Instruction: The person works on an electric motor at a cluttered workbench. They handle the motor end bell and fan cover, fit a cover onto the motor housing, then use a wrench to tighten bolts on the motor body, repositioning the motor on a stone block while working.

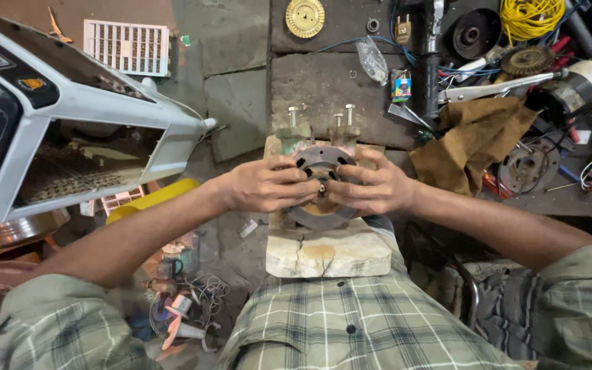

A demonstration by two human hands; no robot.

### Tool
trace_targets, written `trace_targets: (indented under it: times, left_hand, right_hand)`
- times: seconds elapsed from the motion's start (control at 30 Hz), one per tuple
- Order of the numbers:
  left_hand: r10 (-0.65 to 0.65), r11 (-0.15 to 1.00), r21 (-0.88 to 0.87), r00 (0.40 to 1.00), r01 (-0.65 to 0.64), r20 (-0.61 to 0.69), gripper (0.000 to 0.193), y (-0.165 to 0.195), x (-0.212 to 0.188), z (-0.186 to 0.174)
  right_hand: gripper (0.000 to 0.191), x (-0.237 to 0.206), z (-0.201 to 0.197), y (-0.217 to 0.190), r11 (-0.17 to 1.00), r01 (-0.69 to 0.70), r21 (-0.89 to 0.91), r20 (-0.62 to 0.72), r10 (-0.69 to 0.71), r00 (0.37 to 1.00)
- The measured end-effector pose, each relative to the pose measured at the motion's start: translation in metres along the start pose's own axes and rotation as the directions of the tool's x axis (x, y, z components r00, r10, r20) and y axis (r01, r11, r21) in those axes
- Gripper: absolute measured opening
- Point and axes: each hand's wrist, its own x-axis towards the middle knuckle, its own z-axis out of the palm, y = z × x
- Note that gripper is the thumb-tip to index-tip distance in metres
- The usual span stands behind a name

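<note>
Gripping a round dark metal disc with slotted holes [321, 179] from both sides, the left hand [268, 185] and right hand [373, 186] are closing their fingers around it above a cracked pale stone block [328, 252].

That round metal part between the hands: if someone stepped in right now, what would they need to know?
Left hand: gripping the left side of the round metal disc, fingers over its rim.
Right hand: gripping the right side, thumb near the centre hub.
The disc stands on a cracked wooden block in the person's lap, with three bolts sticking up just behind it.
A brown cloth and loose tools lie to the right.
Done: disc seated on the block, both hands on it. Whether anything is fastened cannot be told.
</note>
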Motion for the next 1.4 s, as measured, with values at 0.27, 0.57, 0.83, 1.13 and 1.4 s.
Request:
trace_targets:
  times: [0.27,0.57,0.83,1.13,1.4]
  left_hand:
    - [0.038,0.996,0.077,0.999,-0.035,-0.035,0.019,-0.002,0.011,-0.009]
    - [0.016,0.995,0.098,1.0,-0.013,-0.023,0.021,0.002,0.01,-0.005]
    - [0.022,0.998,0.066,0.996,-0.016,-0.087,0.017,-0.004,0.003,0.006]
    - [-0.163,0.962,0.207,0.983,0.177,-0.079,0.047,0.012,-0.01,0.017]
    - [-0.941,0.317,-0.565,0.328,0.762,-0.085,0.077,0.047,-0.057,0.05]
  right_hand:
    - [0.022,-0.005,0.002,-0.017,0.993,-0.085,-0.08,-0.078,0.079,0.994]
    - [0.022,-0.012,0.006,-0.013,0.991,-0.041,-0.126,-0.051,0.035,0.998]
    - [0.024,-0.01,0.013,-0.003,0.993,0.024,-0.113,-0.13,-0.039,0.991]
    - [0.041,-0.008,0.009,-0.031,0.971,-0.239,-0.002,-0.103,0.238,0.966]
    - [0.062,-0.052,0.014,-0.08,0.493,-0.806,0.327,-0.113,0.868,0.484]
